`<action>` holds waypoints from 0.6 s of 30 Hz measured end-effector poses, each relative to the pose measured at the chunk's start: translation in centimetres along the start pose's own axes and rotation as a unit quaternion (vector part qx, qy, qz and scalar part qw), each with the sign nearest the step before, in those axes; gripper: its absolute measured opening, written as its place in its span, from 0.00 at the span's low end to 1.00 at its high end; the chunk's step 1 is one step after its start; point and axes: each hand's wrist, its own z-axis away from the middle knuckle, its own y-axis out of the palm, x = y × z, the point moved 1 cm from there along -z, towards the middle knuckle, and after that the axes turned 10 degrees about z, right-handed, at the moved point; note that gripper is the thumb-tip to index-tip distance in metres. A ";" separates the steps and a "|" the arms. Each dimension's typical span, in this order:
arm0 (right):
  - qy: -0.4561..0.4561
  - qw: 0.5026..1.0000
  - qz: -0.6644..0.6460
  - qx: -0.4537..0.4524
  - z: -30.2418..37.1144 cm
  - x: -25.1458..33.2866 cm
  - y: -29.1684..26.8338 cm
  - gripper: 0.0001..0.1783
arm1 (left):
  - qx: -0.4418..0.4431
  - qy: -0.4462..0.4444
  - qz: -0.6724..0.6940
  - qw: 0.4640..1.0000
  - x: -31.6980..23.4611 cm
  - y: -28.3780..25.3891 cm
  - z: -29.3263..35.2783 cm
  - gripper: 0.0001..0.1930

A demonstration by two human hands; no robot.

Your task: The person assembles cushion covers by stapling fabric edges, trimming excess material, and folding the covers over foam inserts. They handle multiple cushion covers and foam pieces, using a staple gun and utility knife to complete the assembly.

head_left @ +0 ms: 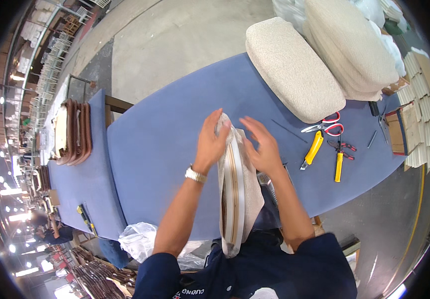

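A beige fabric cushion cover (pixel 252 197) stands on edge in front of me, its long zipper (pixel 233 189) with pale tape facing up. Its near end reaches my body. My left hand (pixel 212 140), with a metal watch on the wrist, holds the far end at the left side, thumb over the fabric. My right hand (pixel 261 147) is at the right side of the same end, its fingers apart and stretched forward. Under my right forearm a metallic item (pixel 266 180) is partly hidden.
On the blue padded table (pixel 165 144), a plump beige cushion (pixel 294 70) lies far right beside stacked cushions (pixel 352 47). Nearer are red-handled scissors (pixel 332 125), a yellow cutter (pixel 313 149) and pliers (pixel 342 147). Brown cushions (pixel 78 132) are stacked at left; a plastic bag (pixel 139 241) sits at the near edge.
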 end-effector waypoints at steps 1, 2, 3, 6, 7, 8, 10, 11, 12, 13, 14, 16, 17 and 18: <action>-0.004 1.000 -0.018 0.019 -1.3 -0.1 0.9 0.24 | 0.008 0.054 -0.055 0.997 -0.5 0.1 1.1 0.29; -0.009 0.998 -0.040 0.042 -2.1 -0.3 1.7 0.23 | 0.013 0.104 -0.112 0.988 -0.9 -0.1 2.0 0.32; -0.023 0.998 -0.021 0.050 -2.5 -0.7 2.1 0.23 | 0.020 0.079 -0.142 0.987 -1.6 0.2 2.7 0.39; -0.054 0.995 0.033 0.075 -3.3 -0.9 2.5 0.20 | -0.037 0.040 -0.149 0.987 -2.3 0.3 3.8 0.28; -0.056 0.994 0.047 0.080 -3.6 -0.8 2.5 0.19 | -0.069 0.045 -0.131 0.988 -1.7 0.3 3.8 0.24; -0.056 0.993 0.061 0.085 -3.7 -0.6 2.4 0.18 | -0.100 0.050 -0.112 0.987 -1.1 0.3 3.6 0.20; -0.047 0.995 0.049 0.079 -3.9 -0.6 2.2 0.16 | -0.140 -0.005 -0.066 0.988 0.1 0.2 3.8 0.14; -0.042 0.995 0.043 0.077 -3.9 -0.5 2.1 0.16 | -0.149 -0.067 -0.038 0.986 -0.4 0.0 3.9 0.12; -0.033 0.995 0.054 0.075 -4.0 -0.3 1.8 0.15 | -0.156 -0.129 -0.009 0.979 -0.6 0.0 4.0 0.12; -0.023 0.995 0.066 0.072 -4.1 -0.1 1.6 0.15 | -0.161 -0.122 0.009 0.979 -0.3 0.2 3.9 0.12; -0.013 0.994 0.078 0.070 -4.1 0.1 1.4 0.14 | -0.167 -0.117 0.029 0.979 0.1 0.5 3.9 0.13; -0.043 0.990 0.129 0.038 -4.0 0.6 1.6 0.13 | -0.179 -0.100 0.086 0.975 0.7 1.0 3.8 0.13; -0.057 0.986 0.154 0.023 -3.9 0.5 1.7 0.12 | -0.186 -0.090 0.124 0.971 0.8 1.4 3.9 0.14; -0.063 0.986 0.152 0.026 -3.7 0.4 1.7 0.11 | -0.193 -0.080 0.161 0.965 0.9 1.7 3.9 0.14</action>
